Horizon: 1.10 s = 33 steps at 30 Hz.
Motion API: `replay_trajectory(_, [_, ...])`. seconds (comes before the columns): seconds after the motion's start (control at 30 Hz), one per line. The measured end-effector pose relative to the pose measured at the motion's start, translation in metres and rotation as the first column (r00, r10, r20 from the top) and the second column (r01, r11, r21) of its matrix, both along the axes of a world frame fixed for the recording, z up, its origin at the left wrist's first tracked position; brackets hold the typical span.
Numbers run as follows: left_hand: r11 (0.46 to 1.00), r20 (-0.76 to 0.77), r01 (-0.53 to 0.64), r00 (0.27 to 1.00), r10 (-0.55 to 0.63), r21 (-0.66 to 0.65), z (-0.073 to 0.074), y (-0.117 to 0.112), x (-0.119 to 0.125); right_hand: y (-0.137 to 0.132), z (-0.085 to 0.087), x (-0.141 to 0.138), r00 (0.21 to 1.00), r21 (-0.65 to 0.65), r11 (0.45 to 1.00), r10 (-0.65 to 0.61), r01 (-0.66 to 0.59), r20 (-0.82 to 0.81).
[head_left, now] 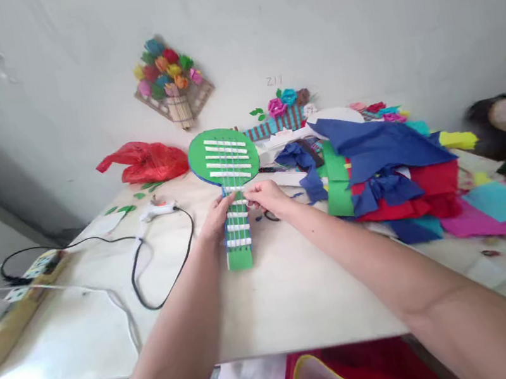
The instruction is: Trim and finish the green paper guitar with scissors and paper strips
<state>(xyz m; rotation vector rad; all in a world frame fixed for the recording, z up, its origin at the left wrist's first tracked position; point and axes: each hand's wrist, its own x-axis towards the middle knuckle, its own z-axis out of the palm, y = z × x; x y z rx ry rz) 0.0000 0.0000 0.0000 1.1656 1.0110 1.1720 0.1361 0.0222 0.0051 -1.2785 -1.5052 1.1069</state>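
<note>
A green paper craft shaped like a guitar, with a round head and a long strip, stands out from the table toward me. White bars cross it and thin strings run along its length. My left hand grips the left edge of the strip, thumb on the front. At the opposite edge, just below the round head, my right hand has its fingers pinched together. Whether a string or another small piece sits in that pinch is too small to make out.
A white glue gun lies left with its black cable; a power strip is at the left edge. Blue crepe paper and coloured sheets pile up right. A red plastic bag is by the wall.
</note>
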Motion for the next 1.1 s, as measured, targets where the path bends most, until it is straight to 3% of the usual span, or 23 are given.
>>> replay_trajectory(0.47, [1.0,0.032,-0.009,0.999,0.008,0.025,-0.004,0.006,-0.003,0.004,-0.004,-0.001,0.999,0.076,0.997,0.02,-0.018,-0.028])
replay_trajectory(0.7, [1.0,0.053,0.005,0.999,-0.006,0.02,-0.006,0.008,-0.005,0.014,-0.017,-0.001,0.996,0.25,0.968,0.004,-0.026,0.088])
replay_trajectory(0.87, [1.0,0.055,-0.001,0.999,0.0,0.015,-0.007,0.012,-0.007,0.012,-0.017,0.0,0.994,0.312,0.944,0.103,-0.111,0.041])
replay_trajectory(1.1, [0.999,0.063,-0.049,0.997,0.047,0.016,-0.007,0.013,-0.011,0.007,-0.011,0.007,0.963,0.276,0.924,0.265,-0.266,0.04])
